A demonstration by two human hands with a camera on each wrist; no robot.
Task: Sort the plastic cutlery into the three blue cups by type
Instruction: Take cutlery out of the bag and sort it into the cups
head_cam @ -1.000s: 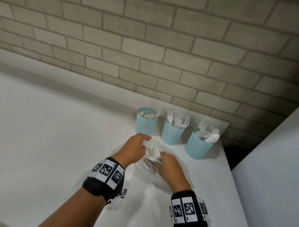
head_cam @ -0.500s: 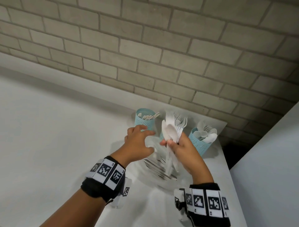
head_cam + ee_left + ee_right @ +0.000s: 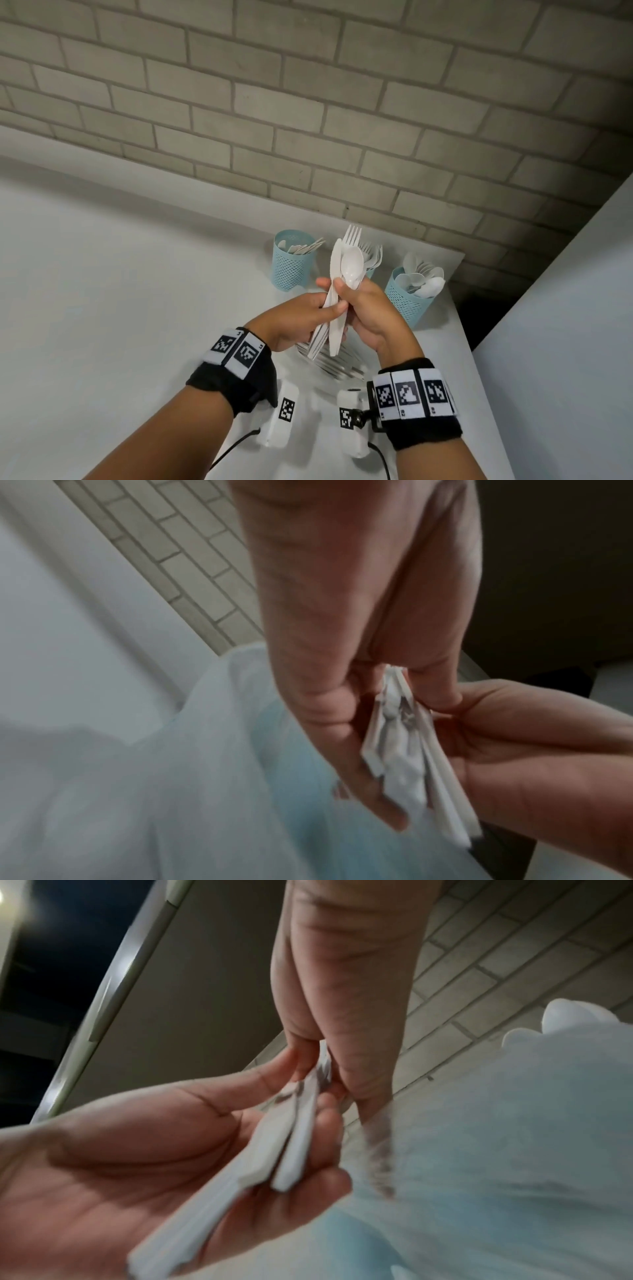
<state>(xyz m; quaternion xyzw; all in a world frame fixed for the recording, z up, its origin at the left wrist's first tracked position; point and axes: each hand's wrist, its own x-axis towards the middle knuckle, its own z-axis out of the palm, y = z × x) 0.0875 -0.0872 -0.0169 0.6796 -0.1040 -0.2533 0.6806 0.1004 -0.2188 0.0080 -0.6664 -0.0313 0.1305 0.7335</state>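
Pointing upright: hand-held cutlery bundle (image 3: pixel 342 274)

Ahead of me I see a wall of pale grey-beige rectangular bricks (image 3: pixel 308 113) with lighter mortar lines, filling the far side. Below it a plain white flat surface (image 3: pixel 102 291) runs from the left to a squared corner at the right. Past that corner lies a dark shadowed gap (image 3: pixel 479 318), then a smooth white panel (image 3: pixel 565 325) at near right.
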